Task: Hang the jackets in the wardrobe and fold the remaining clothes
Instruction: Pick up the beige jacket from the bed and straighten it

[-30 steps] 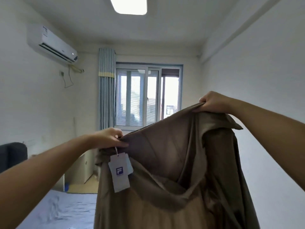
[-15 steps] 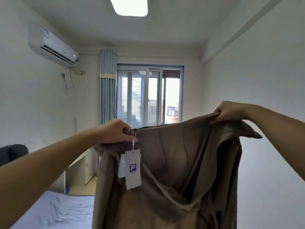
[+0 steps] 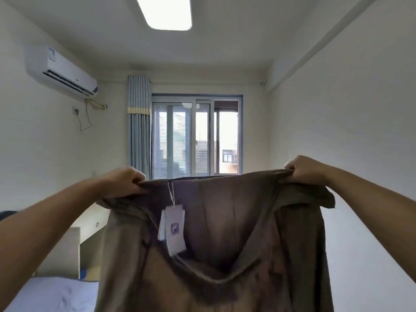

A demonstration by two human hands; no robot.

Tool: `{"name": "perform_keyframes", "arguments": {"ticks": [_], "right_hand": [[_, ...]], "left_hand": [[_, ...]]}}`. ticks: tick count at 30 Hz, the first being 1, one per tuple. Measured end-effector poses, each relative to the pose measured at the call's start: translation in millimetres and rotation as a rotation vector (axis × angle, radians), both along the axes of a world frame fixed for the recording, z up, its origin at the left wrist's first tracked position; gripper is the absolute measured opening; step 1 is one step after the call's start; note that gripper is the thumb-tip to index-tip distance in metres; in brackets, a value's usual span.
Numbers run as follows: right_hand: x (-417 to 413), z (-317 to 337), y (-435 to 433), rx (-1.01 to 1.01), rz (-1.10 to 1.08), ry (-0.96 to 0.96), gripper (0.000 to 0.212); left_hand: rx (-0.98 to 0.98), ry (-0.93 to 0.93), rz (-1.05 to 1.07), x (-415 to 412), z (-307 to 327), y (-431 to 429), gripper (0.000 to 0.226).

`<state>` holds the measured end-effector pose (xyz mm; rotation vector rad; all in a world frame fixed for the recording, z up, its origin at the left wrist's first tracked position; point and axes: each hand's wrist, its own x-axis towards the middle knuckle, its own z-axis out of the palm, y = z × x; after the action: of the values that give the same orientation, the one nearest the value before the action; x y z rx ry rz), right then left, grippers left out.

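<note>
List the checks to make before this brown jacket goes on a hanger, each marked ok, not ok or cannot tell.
1. Left hand grips the top edge of the jacket: ok.
2. Right hand grips the opposite end: ok.
3. Jacket spread open between the hands: ok.
4. Tag hangs clear of both hands: ok.
5. Hanger ready: cannot tell, none in view.
6. Wardrobe open: cannot tell, out of view.
</note>
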<state>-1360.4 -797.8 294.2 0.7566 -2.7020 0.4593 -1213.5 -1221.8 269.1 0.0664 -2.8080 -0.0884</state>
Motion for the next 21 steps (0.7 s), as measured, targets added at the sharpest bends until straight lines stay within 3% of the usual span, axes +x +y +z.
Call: {"name": "perform_keyframes", "arguments": {"ticks": [2, 6, 9, 14, 18, 21], "right_hand": [[1.6, -1.0, -3.2, 0.075, 0.001, -0.031, 0.034], [-1.0, 1.0, -2.8, -0.022, 0.042, 0.037, 0.043], [1.0, -0.8, -2.5, 0.136, 0.027, 0.033, 0.04], [-3.4, -2.7, 7.5, 0.358, -0.06, 0.042, 0.028], [-4.5, -9.8, 7.3, 0.331, -0.06, 0.059, 0.032], [5.5, -11.2, -4.2, 0.395, -0.102, 0.013, 0.019]], "left_hand": [[-0.12, -0.095, 0.044, 0.8, 2.4, 2.9, 0.017], [-0.179, 0.055, 0.033, 4.4, 10.1, -5.4, 0.029], [-0.219, 0.069, 0.058, 6.4, 12.0, -12.6, 0.029], [-0.089, 0.192, 0.026, 14.8, 9.9, -22.5, 0.024], [-0.04, 0.135, 0.027, 20.5, 0.7, -21.0, 0.02], [-0.038, 0.013, 0.011, 19.6, -6.1, -14.7, 0.023]]}}
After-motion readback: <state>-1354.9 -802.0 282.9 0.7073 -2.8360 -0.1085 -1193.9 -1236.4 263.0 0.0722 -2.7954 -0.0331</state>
